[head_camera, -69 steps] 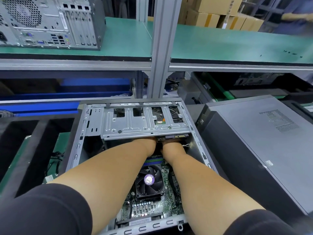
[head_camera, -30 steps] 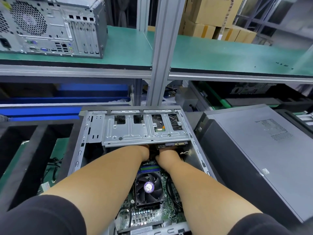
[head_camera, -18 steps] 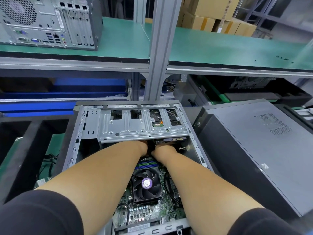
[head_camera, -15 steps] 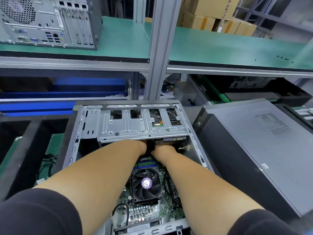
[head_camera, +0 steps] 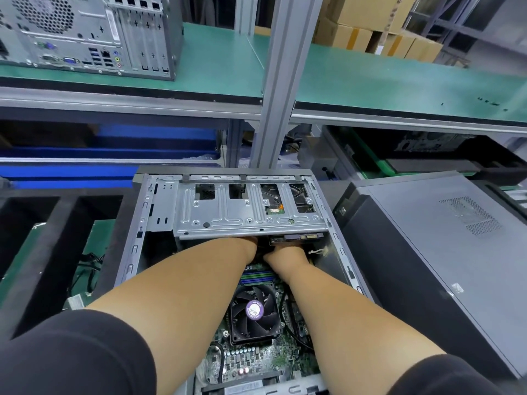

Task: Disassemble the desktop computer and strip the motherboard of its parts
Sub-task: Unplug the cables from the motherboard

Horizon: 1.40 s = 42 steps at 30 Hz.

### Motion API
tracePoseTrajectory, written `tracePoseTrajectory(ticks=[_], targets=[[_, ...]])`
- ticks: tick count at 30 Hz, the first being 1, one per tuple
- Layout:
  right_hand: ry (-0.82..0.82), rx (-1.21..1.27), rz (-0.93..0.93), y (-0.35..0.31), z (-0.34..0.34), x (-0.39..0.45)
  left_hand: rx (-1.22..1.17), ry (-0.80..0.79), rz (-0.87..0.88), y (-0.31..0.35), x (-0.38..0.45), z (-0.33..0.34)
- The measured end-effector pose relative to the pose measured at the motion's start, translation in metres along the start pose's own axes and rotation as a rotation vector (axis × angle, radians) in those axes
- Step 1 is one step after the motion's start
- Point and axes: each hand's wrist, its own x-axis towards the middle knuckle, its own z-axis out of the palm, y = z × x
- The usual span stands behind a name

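Observation:
An open desktop case lies on its side in front of me. Its green motherboard carries a black cooler fan and memory sticks. A silver drive cage spans the far end, with a hard drive's connector edge sticking out under it. Both my arms reach into the case. My left hand and my right hand go under the cage edge, side by side. Only the wrists and the backs of the hands show; the fingers are hidden.
A closed grey tower lies close on the right. A green-topped shelf runs above, carried by a metal post, with another computer at its left end. Black foam dividers stand at the left. Cardboard boxes sit behind.
Both hands stay under the drive cage edge. Only my head has shifted a little, so the view moves slightly.

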Motion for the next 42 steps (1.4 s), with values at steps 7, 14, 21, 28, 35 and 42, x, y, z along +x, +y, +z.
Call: tracePoseTrajectory(ticks=[7,14,21,28,35,42], targets=[[0.081,-0.146,-0.070,0.002,-0.004,-0.004,0.117,-0.029,0.033,-0.007,0.003,0.009],[0.122,-0.145,-0.094,0.004,-0.005,-0.006,0.183,-0.038,0.090,0.000,0.003,0.011],[0.036,-0.020,-0.075,0.008,-0.004,-0.009,0.430,-0.306,-0.074,0.035,0.008,0.015],[0.045,-0.059,-0.047,0.011,-0.003,-0.007,0.081,0.171,-0.168,0.019,0.008,0.039],[-0.013,-0.079,0.032,0.014,-0.002,-0.003,0.159,0.106,-0.007,0.012,0.010,0.034],[0.037,-0.074,0.045,0.016,-0.001,-0.007,0.219,0.061,0.067,0.013,0.011,0.027]])
